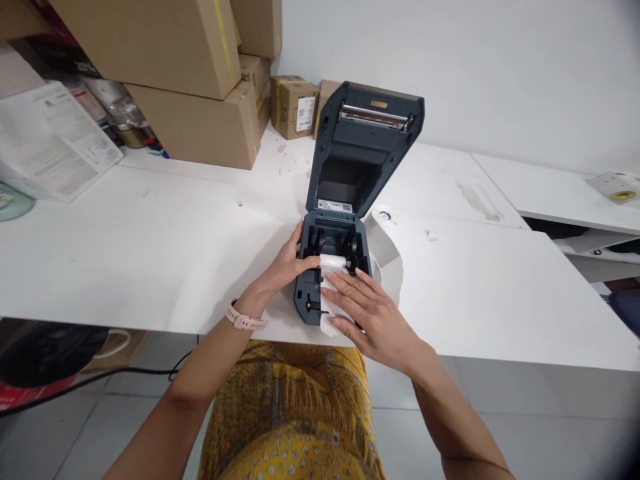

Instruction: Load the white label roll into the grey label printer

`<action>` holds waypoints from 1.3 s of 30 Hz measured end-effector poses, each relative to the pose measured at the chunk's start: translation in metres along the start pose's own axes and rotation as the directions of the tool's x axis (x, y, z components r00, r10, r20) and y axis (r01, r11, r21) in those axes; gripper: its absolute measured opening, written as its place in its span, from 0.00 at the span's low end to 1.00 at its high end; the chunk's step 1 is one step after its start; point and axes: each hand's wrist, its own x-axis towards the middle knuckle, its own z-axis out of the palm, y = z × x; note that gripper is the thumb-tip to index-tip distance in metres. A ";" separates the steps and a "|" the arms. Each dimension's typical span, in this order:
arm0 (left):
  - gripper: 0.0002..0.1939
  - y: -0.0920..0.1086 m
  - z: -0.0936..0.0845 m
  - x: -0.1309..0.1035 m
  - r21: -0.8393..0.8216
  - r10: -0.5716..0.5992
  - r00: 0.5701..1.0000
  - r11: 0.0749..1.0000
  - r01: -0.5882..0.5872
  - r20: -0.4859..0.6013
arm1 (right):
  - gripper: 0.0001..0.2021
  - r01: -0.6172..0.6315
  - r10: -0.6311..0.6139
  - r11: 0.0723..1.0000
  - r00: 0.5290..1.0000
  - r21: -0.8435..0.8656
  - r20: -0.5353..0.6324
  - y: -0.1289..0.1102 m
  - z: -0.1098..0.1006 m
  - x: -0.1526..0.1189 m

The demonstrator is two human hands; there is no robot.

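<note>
A dark grey label printer (306, 312) stands near the front edge of the white table, its lid (367, 150) raised and tilted back. Inside it lies a small white paper roll (332, 261), from which a paper strip (327, 325) runs toward the front. My left hand (286, 267) grips the printer's left side, with the thumb reaching over the edge to the roll. Flat on the strip rest the spread fingers of my right hand (375, 319), which hide part of the paper and the printer's front right.
Cardboard boxes (195, 127) are stacked at the back left, with a smaller taped box (293, 107) behind the printer. A loose curl of white backing paper (393, 257) lies right of the printer. Open shelves (590, 243) are at the far right. A black cable (125, 371) hangs below the table.
</note>
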 end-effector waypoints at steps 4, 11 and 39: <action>0.52 -0.001 0.000 0.001 0.013 -0.016 1.000 1.000 0.016 0.000 | 0.25 -0.006 0.003 0.999 0.999 -0.048 -0.045 -0.015 0.008 -0.010; 0.51 0.002 0.000 0.001 0.038 -0.030 1.000 0.999 0.030 0.006 | 0.35 -0.035 0.030 0.997 0.997 -0.071 -0.074 -0.022 0.022 -0.019; 0.50 0.003 0.003 0.002 -0.027 -0.030 0.999 0.999 0.029 -0.028 | 0.18 -0.177 0.150 0.975 0.970 -0.133 -0.193 -0.046 0.030 -0.001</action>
